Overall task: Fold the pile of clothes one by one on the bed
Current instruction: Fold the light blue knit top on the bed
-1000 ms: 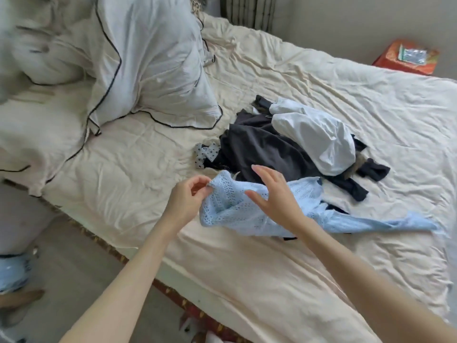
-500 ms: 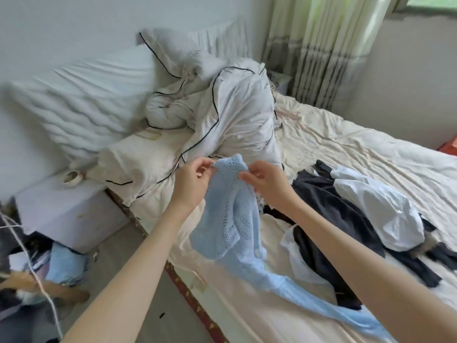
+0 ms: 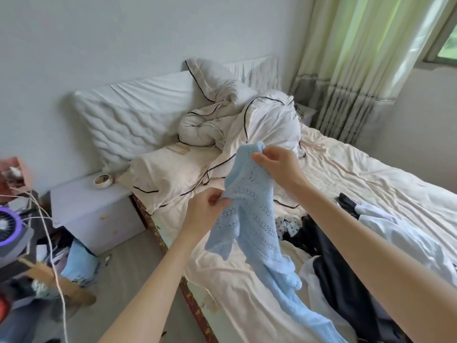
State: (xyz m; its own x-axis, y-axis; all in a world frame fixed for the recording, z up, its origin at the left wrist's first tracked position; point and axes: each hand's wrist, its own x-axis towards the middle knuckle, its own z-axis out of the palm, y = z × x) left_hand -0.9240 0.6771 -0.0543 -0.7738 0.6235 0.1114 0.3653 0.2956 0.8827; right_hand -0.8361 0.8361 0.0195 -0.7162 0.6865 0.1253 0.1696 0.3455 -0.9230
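Note:
A light blue knitted garment (image 3: 252,214) hangs in the air above the bed's near edge, its lower end trailing down onto the sheet. My right hand (image 3: 277,164) pinches its top edge, held high. My left hand (image 3: 207,211) pinches its left edge lower down. The pile of clothes (image 3: 346,248) lies on the cream bed (image 3: 371,174) at the right: dark garments, a white one (image 3: 400,233) and a small dotted piece (image 3: 286,225).
A bunched white duvet with black piping (image 3: 262,125) and pillows sit at the head of the bed. A pale bedside cabinet (image 3: 91,214) with a small bowl (image 3: 102,181) stands left. Clutter and a fan (image 3: 10,229) fill the floor at far left. Curtains (image 3: 358,58) hang behind.
Both hands have lifted the blue garment off the bed and now hold it up; my right hand rose above my left. My view has swung up toward the headboard.

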